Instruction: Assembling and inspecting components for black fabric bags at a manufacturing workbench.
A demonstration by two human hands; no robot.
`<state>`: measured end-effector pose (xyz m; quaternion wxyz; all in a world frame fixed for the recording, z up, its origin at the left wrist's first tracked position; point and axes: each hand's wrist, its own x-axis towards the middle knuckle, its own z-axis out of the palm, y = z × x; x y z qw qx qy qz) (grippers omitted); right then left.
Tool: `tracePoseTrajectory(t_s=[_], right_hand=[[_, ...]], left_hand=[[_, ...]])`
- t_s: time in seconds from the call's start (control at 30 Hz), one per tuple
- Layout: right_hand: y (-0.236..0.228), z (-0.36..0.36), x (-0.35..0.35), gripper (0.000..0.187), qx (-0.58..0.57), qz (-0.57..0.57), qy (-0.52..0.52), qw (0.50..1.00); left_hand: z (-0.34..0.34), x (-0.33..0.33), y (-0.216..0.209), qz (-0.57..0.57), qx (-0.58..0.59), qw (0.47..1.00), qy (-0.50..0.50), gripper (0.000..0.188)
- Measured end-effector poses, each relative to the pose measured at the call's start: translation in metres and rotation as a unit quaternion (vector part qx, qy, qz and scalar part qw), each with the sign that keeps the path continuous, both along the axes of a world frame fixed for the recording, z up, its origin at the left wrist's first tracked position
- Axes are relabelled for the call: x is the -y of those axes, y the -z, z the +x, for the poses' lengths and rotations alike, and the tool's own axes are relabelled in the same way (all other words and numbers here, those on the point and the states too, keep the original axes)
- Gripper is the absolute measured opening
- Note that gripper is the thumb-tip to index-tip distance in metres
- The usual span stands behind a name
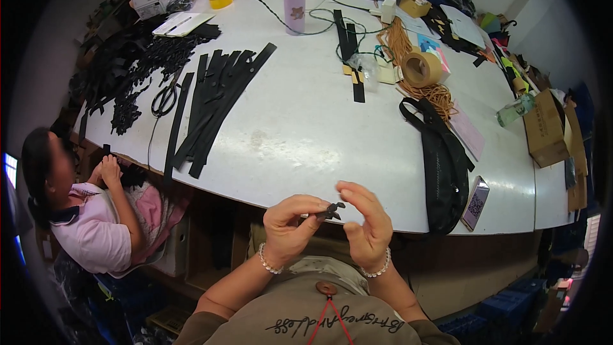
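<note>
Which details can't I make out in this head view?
In the head view:
- Small black piece: partly covered by the left hand, and too small to identify.
- Co-worker's hands: fingers cover much of what they handle.
- Black bag: its fabric hides any contents.
- Cardboard box: its walls hide most of the inside.

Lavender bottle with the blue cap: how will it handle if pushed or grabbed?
The bottle stands tall and narrow, so a high push would probably tip it. Its rounded sides suggest it could roll once down. Contents are hidden, so weight can't be judged.
</note>
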<state>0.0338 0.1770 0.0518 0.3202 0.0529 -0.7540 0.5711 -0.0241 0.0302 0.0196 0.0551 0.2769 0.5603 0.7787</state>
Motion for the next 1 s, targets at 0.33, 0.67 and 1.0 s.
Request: tracePoseTrajectory(t_s=[0.33, 0.67, 1.0], right_hand=[[-0.016, 0.006, -0.002, 0.017, -0.002, 0.132, 0.039, 0.991], [-0.014, 0.006, -0.002, 0.018, 0.024, 0.087, -0.007, 0.996], [-0.023, 0.005, -0.002, 0.015, -0.019, 0.143, -0.012, 0.99]], left_hand=[[0.0, 0.002, -0.008, -0.016, -0.002, 1.0, 0.013, 0.019], [-0.002, 0.008, -0.009, -0.016, 0.012, 0.999, 0.03, 0.016], [-0.005, 0.012, -0.02, -0.058, -0.066, 0.996, 0.007, 0.02]])
